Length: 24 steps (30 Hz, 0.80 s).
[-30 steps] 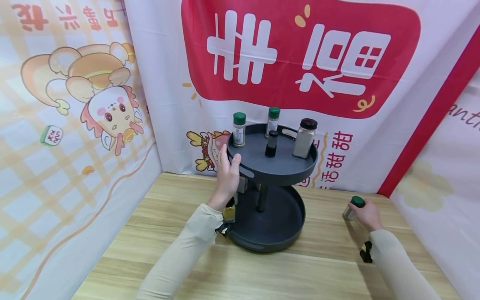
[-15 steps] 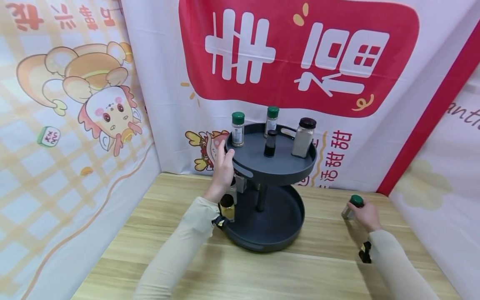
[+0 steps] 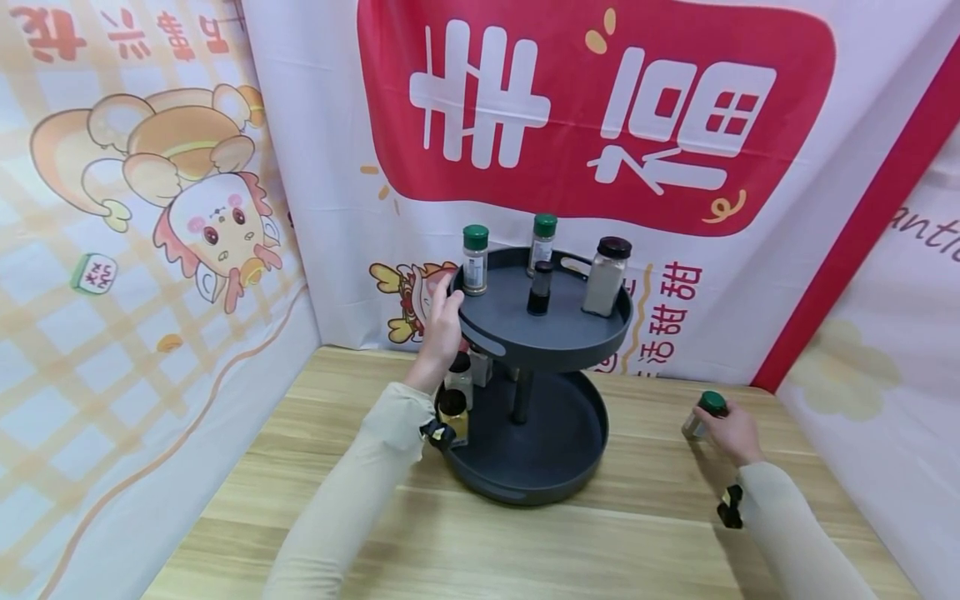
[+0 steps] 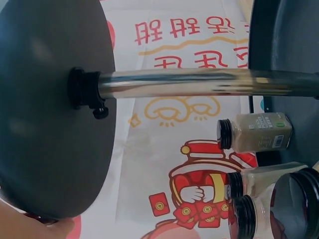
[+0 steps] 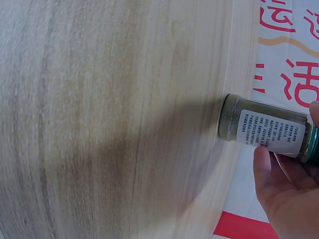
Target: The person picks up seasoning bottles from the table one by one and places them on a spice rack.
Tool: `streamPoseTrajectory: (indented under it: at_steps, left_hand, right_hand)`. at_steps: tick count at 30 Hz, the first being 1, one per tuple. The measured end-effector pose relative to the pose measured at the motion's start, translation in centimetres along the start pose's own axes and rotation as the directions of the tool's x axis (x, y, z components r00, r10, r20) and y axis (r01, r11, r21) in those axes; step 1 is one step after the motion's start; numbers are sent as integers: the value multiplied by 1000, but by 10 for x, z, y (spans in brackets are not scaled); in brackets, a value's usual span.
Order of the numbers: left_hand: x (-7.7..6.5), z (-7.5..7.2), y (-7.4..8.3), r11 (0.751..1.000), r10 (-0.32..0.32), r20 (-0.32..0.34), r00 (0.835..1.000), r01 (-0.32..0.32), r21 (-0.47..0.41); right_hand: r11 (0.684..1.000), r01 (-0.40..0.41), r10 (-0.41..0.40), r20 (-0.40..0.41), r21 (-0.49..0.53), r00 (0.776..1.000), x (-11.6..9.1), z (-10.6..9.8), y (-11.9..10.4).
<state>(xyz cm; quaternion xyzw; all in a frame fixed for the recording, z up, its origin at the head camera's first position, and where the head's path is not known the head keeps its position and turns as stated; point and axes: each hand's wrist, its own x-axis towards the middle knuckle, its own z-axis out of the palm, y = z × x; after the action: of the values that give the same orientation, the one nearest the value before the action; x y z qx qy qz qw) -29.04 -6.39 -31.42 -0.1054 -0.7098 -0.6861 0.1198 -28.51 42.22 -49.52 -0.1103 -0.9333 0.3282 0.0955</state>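
A dark two-tier round tray (image 3: 525,487) stands on the wooden table. My left hand (image 3: 441,333) holds the upper tier's left rim, thumb toward the inside and fingers outside. Beside that hand, on the upper tier, is a green-capped spice jar (image 3: 475,262). My right hand (image 3: 733,429) grips another green-capped spice jar (image 5: 271,127) by its cap end, at the table's right. That jar leans a little, its label showing in the right wrist view. Whether its base touches the wood, I cannot tell.
The upper tier also bears another green-capped jar (image 3: 542,243), a small black-based bottle (image 3: 539,292) and a larger dark-capped jar (image 3: 604,279). Several jars, one yellow (image 3: 453,421), crowd the lower tier's left side. Printed cloth (image 3: 337,167) hangs behind the table (image 3: 645,525).
My left hand has shifted slightly left at the rim, and its wrist has lowered. More of the lower-tier jars shows beside it. My right hand and its jar have stayed put.
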Motion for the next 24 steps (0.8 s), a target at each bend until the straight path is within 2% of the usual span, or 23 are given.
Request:
streamPoseTrajectory:
  at_steps: [6,10,16,24]
  left_hand:
    - [8,-4,-3,998,-60,40,997,61,-29]
    - [10,-6,-6,997,-77,49,996,78,-22]
    - [10,-7,-9,997,-78,55,995,79,-20]
    - [9,-7,-12,999,-25,77,997,27,-23]
  right_hand:
    - [1000,3,-3,11,-13,1000,-1,0,1]
    - [1000,-6,6,19,-7,1000,-2,-1,1]
    - [1000,6,-6,14,-4,1000,-5,-1,-1]
    - [999,28,-28,-1,14,1000,-8,-4,-4]
